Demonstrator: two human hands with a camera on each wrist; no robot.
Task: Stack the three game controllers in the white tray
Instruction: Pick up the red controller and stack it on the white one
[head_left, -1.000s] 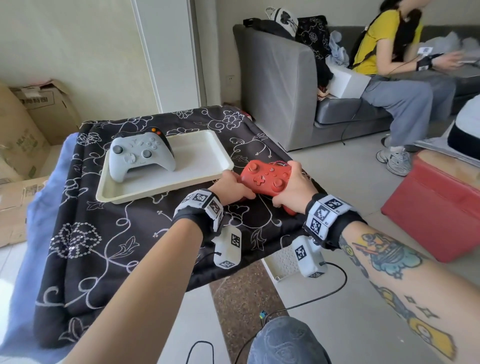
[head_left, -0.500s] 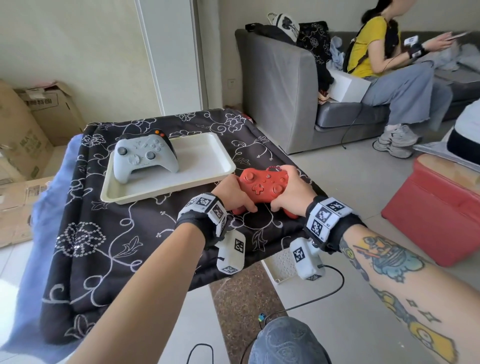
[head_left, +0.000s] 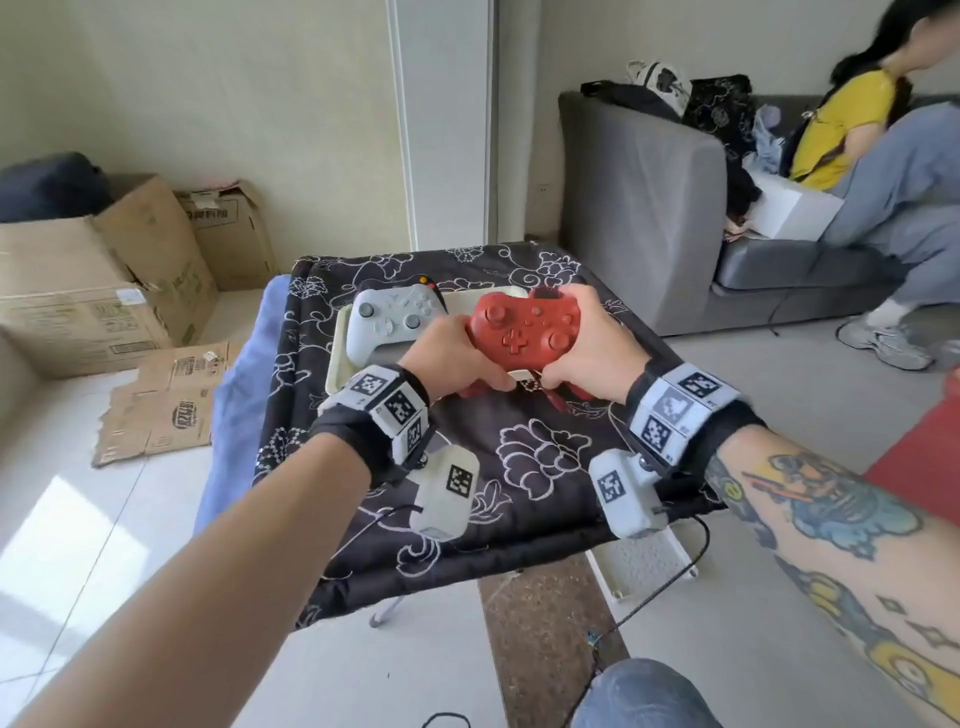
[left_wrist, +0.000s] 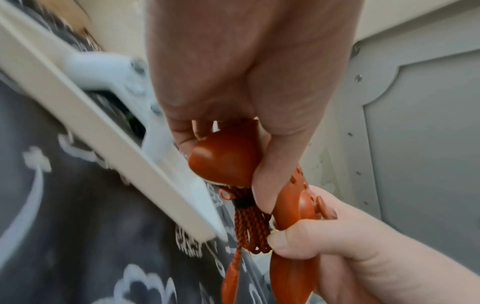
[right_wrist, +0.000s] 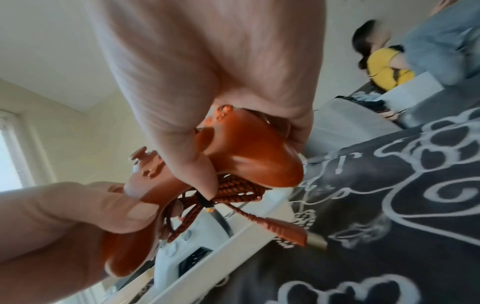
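Observation:
Both hands hold a red controller (head_left: 524, 332) in the air over the near right part of the white tray (head_left: 336, 358). My left hand (head_left: 452, 358) grips its left handle (left_wrist: 226, 160) and my right hand (head_left: 587, 348) grips its right handle (right_wrist: 249, 162). A bundled red braided cable (right_wrist: 233, 195) hangs under it. A white controller (head_left: 395, 317) lies in the tray's left part on top of a black controller (head_left: 428, 285), of which only an edge shows.
The tray sits on a small table under a black floral cloth (head_left: 519, 467). Cardboard boxes (head_left: 104, 280) stand on the floor to the left. A grey sofa (head_left: 649, 208) with a seated person (head_left: 872, 171) is at the right, and a red stool (head_left: 924, 457) is close by.
Both hands have lifted the red controller off the cloth and carried it left and forward, over the tray's edge beside the white controller.

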